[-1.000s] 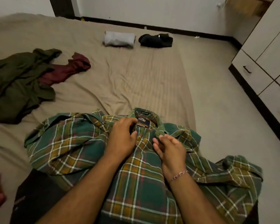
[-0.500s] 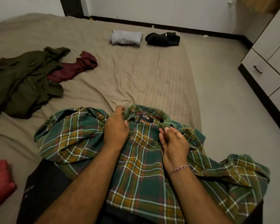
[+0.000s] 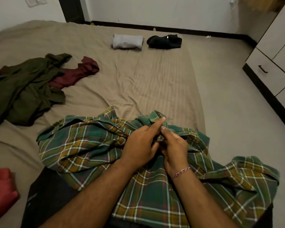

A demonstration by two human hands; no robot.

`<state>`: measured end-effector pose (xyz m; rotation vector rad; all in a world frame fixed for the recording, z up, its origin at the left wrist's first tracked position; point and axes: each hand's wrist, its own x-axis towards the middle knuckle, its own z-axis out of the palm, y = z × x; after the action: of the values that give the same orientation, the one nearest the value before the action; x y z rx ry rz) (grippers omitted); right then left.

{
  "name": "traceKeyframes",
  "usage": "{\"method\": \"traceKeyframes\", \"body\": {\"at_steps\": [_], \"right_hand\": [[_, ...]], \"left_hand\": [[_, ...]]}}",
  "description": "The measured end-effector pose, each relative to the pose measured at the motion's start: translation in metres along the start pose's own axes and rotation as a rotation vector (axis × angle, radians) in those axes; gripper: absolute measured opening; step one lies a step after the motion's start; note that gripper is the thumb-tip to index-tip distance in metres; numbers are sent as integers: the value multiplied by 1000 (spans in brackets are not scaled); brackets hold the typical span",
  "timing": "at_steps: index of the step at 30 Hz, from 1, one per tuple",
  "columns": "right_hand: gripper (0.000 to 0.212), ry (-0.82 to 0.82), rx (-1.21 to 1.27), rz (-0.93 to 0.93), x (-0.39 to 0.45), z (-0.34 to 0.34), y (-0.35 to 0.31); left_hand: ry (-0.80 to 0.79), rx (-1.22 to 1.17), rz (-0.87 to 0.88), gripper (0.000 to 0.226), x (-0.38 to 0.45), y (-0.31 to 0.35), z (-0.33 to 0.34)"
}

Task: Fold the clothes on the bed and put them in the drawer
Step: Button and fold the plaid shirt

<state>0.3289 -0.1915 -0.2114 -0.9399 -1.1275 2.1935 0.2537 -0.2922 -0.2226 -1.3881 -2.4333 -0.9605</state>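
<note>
Working the collar area: both hands met at the neck of the plaid shirt [image 3: 95, 145], which lay crumpled on the near part of the bed [image 3: 138, 83], with one sleeve spilling over the right edge toward the floor. Left hand [image 3: 141, 142] had its index finger stretched along the collar and the rest of its fingers curled into the cloth, gripping it. Right hand [image 3: 174, 145] pinched the fabric right next to it, thumb on top. The hands were touching each other. Looked like buttoning or squaring the collar; couldn't tell which, the contact point was hidden between the fingers.

Rest of the job: grey folded item [image 3: 127, 41] and black folded item [image 3: 164, 41] sat side by side at the far end of the bed, apparently done. Olive garment [image 3: 23, 89] and maroon garment [image 3: 76, 74] were still in a heap at left, overlapping. Something red [image 3: 2, 190] at the near left edge. Drawer [image 3: 268, 74] at right was closed, well apart from the bed.

To do this step well, I'd say:
- close the collar first, so the fronts stay aligned
- then pull the shirt flat, face down, and haul the hanging sleeve back onto the bed
- smooth the bunched left side before any fold, else creases get locked in
- thin woven cloth will slide on that sheet, so pin one end while tugging the other
</note>
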Motion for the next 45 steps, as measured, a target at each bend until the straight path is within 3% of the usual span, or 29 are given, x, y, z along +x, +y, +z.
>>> {"method": "traceKeyframes", "body": {"at_steps": [2,4,6,7,11,15,20,24,28,33,45], "right_hand": [[11,29,5,11,2,-1,-3],[14,59,-6,4,4,-1,-4],[18,76,0,-3,5,-2,-2],[17,77,11,0,6,-2,0],[16,28,57,18,8,-3,1],[10,-103,97,-5,5,-1,3],[13,-75,134,-12,9,-2,8],[9,-72,206,22,7,1,6],[16,-46,257,37,7,1,1],[8,14,186,25,5,-1,0],[13,-84,144,-34,1,1,2]], "left_hand": [[-39,-129,-33,80,-3,1,0],[67,-292,-65,54,-5,5,-1],[184,-283,-45,21,-6,4,-2],[197,-215,-45,16,-6,2,-1],[91,-24,-148,32,-8,-4,5],[79,160,-107,26,-10,1,9],[113,260,-108,24,-9,4,21],[184,162,-106,16,-3,5,24],[253,-106,-230,14,0,2,19],[397,-382,-317,13,5,-1,10],[400,-278,-399,16,3,-2,9]]}}
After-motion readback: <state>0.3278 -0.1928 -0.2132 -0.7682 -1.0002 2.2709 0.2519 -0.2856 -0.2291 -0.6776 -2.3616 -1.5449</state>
